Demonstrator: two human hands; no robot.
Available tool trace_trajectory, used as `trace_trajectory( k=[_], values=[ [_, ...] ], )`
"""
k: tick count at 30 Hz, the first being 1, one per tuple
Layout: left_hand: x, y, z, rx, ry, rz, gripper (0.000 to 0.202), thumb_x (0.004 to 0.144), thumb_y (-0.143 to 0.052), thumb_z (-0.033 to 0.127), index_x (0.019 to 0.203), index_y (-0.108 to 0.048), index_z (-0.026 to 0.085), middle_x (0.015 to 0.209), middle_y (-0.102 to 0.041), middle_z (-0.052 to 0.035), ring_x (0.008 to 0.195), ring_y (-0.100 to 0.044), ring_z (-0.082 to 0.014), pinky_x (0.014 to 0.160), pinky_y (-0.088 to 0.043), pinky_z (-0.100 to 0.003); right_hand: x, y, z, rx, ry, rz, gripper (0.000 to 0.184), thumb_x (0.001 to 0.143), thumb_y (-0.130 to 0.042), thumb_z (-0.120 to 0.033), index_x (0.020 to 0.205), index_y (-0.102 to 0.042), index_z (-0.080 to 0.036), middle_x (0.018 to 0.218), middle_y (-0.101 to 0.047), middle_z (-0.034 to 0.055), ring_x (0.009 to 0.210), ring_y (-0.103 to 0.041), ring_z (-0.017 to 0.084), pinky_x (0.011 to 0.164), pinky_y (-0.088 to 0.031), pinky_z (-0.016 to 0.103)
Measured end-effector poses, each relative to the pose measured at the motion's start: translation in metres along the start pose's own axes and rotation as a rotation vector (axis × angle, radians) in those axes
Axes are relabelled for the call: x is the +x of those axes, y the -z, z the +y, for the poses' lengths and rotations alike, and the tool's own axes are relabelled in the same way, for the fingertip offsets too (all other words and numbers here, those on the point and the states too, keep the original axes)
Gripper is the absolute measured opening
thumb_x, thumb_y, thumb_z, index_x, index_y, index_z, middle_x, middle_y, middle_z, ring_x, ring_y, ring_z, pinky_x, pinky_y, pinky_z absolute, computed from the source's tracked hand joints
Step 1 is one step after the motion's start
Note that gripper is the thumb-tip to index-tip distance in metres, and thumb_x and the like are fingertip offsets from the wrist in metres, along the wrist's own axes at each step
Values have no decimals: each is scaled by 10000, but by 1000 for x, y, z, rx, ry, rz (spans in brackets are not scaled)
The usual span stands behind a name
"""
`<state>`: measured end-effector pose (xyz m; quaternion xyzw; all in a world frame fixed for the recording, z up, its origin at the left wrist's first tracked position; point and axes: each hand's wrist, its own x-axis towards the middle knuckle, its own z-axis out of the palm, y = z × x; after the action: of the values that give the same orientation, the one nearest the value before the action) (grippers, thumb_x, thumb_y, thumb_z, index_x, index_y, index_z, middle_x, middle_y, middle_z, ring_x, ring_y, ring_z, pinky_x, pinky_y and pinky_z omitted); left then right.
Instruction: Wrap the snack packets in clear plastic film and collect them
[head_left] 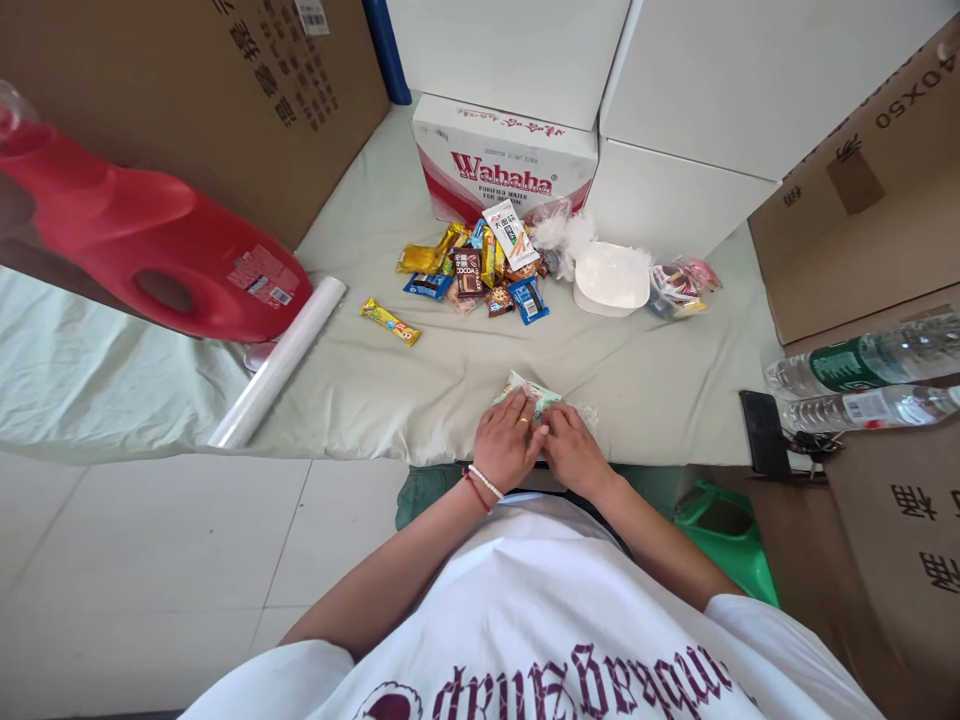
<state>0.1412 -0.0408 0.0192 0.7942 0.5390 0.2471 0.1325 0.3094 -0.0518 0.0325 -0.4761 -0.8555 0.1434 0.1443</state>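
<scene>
At the front edge of the cloth-covered table, my left hand [504, 445] rests over a pale green snack packet [536, 388], its fingers closed on the packet's left part. A ring and bracelets show on this hand and wrist. My right hand [576, 452] meets it from the other side, fingers curled at the packet's right end. The two thumbs are close together. Clear crinkled plastic [589, 412] shows beside my right fingers. Most of the packet is hidden under my hands, so its lower part cannot be seen.
Beyond my hands lie a pile of wrapped snacks [480, 262], a yellow snack bar [390, 322] and a white bowl [611, 280]. A Wahaha carton [506, 165] stands behind. Left are a film roll [279, 362] and red jug [165, 250]; right, bottles [862, 360] and a phone [763, 432].
</scene>
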Motion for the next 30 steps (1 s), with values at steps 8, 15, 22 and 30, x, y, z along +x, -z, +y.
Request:
trace_trajectory(
  k=[8, 15, 22, 30],
  values=[
    [-20, -19, -7, 178, -62, -76, 691, 1062, -397, 461, 1657, -259, 137, 1669, -391, -171, 1563, -361, -292, 1276, -203, -535, -43, 32, 17, 349, -254, 79, 313, 1070, -452, -361, 1128, -734, -239, 949, -719, 70, 926, -658, 229, 867, -566, 383],
    [-18, -18, -4, 203, -70, -74, 600, 1058, -414, 427, 1626, -374, 234, 1665, -407, -146, 1553, -380, -299, 1259, -210, -560, -18, 20, 47, 57, -560, 224, 344, 856, -701, -463, 1062, -726, -188, 1353, -583, 203, 1308, -480, 380, 1099, -439, 571],
    [-17, -15, -1, 163, -46, -96, 581, 1057, -400, 374, 1623, -376, 245, 1679, -385, -116, 1573, -345, -267, 1269, -208, -576, -7, 46, 28, 457, -617, 133, 232, 956, -535, -472, 924, -588, -249, 729, -641, -15, 641, -603, 184, 653, -506, 303],
    [-11, -9, 2, 151, -82, -151, 454, 979, -516, 263, 1410, -630, 181, 1592, -497, -211, 1563, -352, -365, 1235, -206, -717, 107, 31, -13, -47, -557, -118, 155, 1016, -487, -259, 1024, -628, -195, 925, -742, 93, 839, -707, 238, 743, -491, 322]
  ],
)
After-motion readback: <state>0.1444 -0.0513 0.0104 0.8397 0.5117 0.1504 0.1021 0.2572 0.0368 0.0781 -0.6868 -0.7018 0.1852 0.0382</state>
